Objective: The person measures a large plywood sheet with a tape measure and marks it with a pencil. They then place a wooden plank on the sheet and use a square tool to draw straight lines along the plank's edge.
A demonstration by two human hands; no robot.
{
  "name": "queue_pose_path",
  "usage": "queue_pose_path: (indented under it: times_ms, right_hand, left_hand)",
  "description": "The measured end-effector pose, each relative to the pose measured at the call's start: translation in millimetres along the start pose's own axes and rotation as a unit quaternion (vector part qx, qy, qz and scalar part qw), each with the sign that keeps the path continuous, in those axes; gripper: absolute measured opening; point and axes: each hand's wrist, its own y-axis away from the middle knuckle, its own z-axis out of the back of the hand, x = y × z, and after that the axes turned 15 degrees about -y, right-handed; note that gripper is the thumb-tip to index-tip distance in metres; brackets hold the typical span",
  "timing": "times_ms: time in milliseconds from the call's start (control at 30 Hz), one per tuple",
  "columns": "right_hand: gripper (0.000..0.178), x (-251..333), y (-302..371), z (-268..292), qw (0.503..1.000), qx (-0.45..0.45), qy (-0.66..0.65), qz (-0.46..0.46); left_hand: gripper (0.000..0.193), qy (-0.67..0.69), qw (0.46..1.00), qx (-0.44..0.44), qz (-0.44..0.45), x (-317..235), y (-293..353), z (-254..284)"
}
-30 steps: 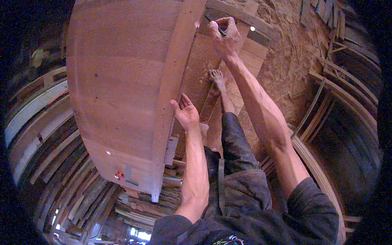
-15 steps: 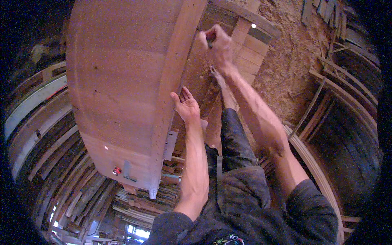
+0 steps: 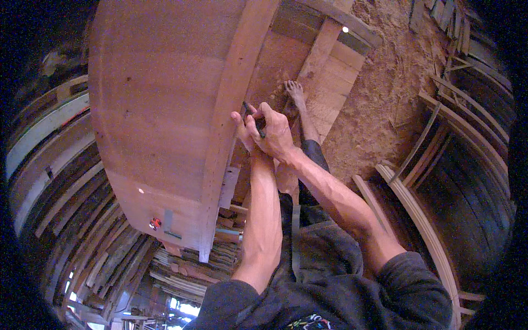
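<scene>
A large reddish-brown wooden board (image 3: 165, 99) lies to my left, a long straight strip (image 3: 234, 77) running along its right edge. My right hand (image 3: 273, 129) is closed around a slim, dark, pen-like tool (image 3: 260, 131), whose far end points up and left towards the strip. Partly behind it, my left hand (image 3: 242, 129) is by the board's edge with its thumb stretched out; its other fingers are largely covered. The two hands overlap. Near the board's close end lie an L-shaped square (image 3: 169, 226) and a small red-and-black object (image 3: 155, 224).
My bare foot (image 3: 296, 91) rests by a wooden frame (image 3: 319, 55) right of the board. Sawdust (image 3: 385, 99) covers the ground beyond. Long timber strips (image 3: 421, 220) stand to the right, and stacked planks (image 3: 82, 242) line the left.
My right hand has come down and back from the far side of the strip to my left hand, bringing the dark tool with it. My left hand has stayed near the board's edge.
</scene>
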Motion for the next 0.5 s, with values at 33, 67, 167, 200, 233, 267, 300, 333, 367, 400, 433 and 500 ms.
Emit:
queue_pose_path:
  times_ms: [33,67,167,200,233,267,300,333,367,400,433,500]
  right_hand:
    - [0.017,2,1,2,1.000,0.002,-0.011,-0.021]
    - [0.017,4,0,4,0.999,0.003,-0.021,-0.043]
    - [0.018,1,-20,15,0.982,-0.145,-0.012,0.118]
    - [0.029,-3,-25,16,0.984,-0.172,-0.038,0.039]
    - [0.030,-5,-39,12,0.987,-0.158,-0.029,-0.006]
    - [0.030,-10,-45,12,0.988,-0.145,-0.018,-0.053]
    - [0.031,-16,-52,11,0.986,-0.130,-0.008,-0.100]
    - [0.042,-44,-56,1,0.986,-0.136,-0.037,-0.094]
    - [0.043,-46,-57,-7,0.984,-0.118,-0.054,-0.123]
    - [0.044,-48,-56,-15,0.981,-0.099,-0.071,-0.152]
    - [0.047,-55,-57,-13,0.975,-0.096,-0.083,-0.182]
    - [0.052,-66,-59,-21,0.967,-0.099,-0.132,-0.192]
  left_hand:
    - [0.057,0.000,1.000,-0.018,0.000,0,-1,-2]
    - [0.058,0.000,1.000,-0.031,-0.003,1,-3,-4]
    - [0.059,0.029,0.999,-0.038,-0.017,3,-13,-7]
    - [0.059,0.044,0.998,-0.032,-0.025,4,-15,-6]
    - [0.060,0.059,0.997,-0.022,-0.032,0,-23,-14]
    - [0.060,0.019,0.997,-0.008,-0.071,4,-24,-14]
    - [0.060,0.018,0.999,0.029,-0.030,3,-25,-12]
    - [0.061,0.015,0.998,0.067,0.012,2,-28,-6]
    - [0.062,-0.001,0.996,0.088,0.019,-3,-23,-4]
    - [0.063,-0.017,0.993,0.112,0.027,-6,-20,-3]
    - [0.066,-0.052,0.990,0.129,0.019,0,-1,-29]
    - [0.070,-0.088,0.986,0.140,0.001,0,11,-41]
